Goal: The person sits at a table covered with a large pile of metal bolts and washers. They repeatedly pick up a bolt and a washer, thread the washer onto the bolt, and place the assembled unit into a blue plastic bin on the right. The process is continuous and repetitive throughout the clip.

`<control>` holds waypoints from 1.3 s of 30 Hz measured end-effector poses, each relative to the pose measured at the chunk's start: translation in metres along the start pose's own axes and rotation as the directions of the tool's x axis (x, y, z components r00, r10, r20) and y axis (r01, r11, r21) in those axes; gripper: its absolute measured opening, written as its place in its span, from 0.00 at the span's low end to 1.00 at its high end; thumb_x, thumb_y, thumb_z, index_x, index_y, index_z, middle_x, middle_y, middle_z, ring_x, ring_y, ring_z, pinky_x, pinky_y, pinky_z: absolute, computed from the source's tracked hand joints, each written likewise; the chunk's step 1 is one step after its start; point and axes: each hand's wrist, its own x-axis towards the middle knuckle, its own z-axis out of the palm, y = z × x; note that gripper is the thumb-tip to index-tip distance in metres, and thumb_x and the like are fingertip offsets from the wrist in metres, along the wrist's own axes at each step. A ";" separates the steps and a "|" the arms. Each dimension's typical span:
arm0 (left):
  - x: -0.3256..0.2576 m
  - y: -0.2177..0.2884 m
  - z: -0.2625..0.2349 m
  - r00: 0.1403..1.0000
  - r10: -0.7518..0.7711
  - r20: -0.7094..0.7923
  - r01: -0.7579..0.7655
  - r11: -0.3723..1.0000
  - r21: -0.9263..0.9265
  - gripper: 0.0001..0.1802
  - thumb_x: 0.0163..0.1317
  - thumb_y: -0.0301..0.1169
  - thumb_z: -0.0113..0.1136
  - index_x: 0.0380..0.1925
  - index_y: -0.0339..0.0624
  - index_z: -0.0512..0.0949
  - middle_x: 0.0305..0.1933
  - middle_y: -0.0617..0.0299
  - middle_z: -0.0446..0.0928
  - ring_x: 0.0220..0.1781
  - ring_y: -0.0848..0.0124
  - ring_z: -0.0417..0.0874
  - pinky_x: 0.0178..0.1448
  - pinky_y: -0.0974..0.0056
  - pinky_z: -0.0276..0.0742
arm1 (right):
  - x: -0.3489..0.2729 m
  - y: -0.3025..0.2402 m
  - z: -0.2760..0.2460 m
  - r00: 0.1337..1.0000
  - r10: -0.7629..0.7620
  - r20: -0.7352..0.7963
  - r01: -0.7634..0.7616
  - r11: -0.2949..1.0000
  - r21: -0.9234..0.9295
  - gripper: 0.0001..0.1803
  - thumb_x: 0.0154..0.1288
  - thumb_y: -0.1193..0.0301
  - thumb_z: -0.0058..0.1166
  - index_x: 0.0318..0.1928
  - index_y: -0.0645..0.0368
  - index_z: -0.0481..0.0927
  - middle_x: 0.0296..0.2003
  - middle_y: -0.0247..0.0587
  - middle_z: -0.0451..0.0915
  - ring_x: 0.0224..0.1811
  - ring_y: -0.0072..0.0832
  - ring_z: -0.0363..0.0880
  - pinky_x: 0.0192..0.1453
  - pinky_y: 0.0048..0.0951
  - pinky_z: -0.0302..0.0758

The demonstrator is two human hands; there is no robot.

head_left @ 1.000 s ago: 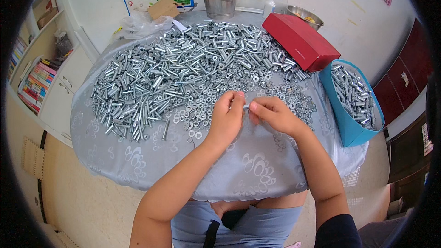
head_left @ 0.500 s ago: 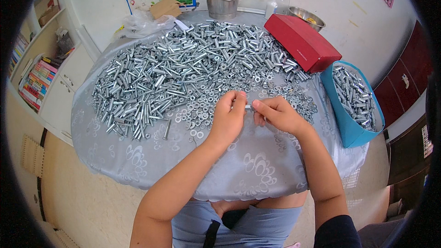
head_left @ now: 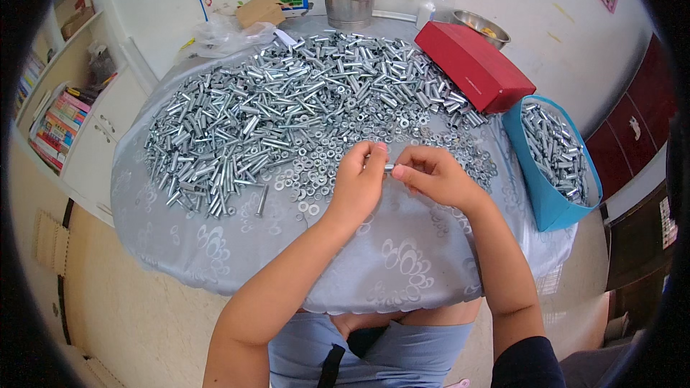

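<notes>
In front of me, above the near edge of the washers, my left hand (head_left: 359,178) and my right hand (head_left: 437,178) meet at a small silvery metal bolt (head_left: 389,168). The left thumb and fingers close round one end, hiding most of it. My right thumb and curled fingers pinch the other end. Just beyond the hands spreads a heap of washers and nuts (head_left: 316,172). To its left and behind lies a big pile of bolts and metal sleeves (head_left: 248,118). One bolt (head_left: 261,201) lies apart at the pile's near edge.
At right stands a blue fabric bin (head_left: 540,190) full of assembled bolts. A red box (head_left: 474,68) lies behind it, near a metal bowl (head_left: 499,37). Along the back are a steel pot (head_left: 351,1), a spray bottle (head_left: 425,11) and a clear plastic bag (head_left: 224,39).
The fingers of my right hand have curled in and shifted on the bolt; before, some hung lower. My left hand keeps nearly the same place and hold.
</notes>
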 end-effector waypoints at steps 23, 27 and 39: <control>-0.001 0.002 0.001 1.000 -0.022 -0.017 0.022 1.000 0.016 0.14 0.63 0.37 0.47 0.29 0.35 0.71 0.25 0.66 0.70 0.26 0.80 0.68 0.28 0.73 0.67 | -0.001 0.003 0.000 0.994 0.024 0.108 -0.033 0.996 0.081 0.13 0.60 0.63 0.53 0.31 0.61 0.75 0.15 0.27 0.68 0.15 0.13 0.62 0.18 0.18 0.57; 0.000 -0.002 0.001 0.999 0.034 0.018 -0.036 0.996 0.088 0.12 0.63 0.40 0.47 0.28 0.43 0.70 0.17 0.73 0.62 0.15 0.85 0.59 0.16 0.76 0.52 | -0.004 -0.002 0.003 0.997 0.002 0.077 -0.001 1.000 -0.009 0.13 0.61 0.61 0.51 0.31 0.60 0.75 0.15 0.27 0.67 0.15 0.13 0.61 0.18 0.19 0.57; -0.001 -0.002 0.001 0.992 0.124 -0.004 -0.123 0.989 0.083 0.11 0.64 0.38 0.46 0.29 0.42 0.70 0.17 0.74 0.62 0.15 0.85 0.60 0.16 0.77 0.54 | 0.001 0.003 0.011 0.999 -0.049 0.008 0.048 0.996 0.072 0.21 0.64 0.55 0.44 0.28 0.62 0.75 0.15 0.27 0.67 0.17 0.15 0.63 0.20 0.19 0.59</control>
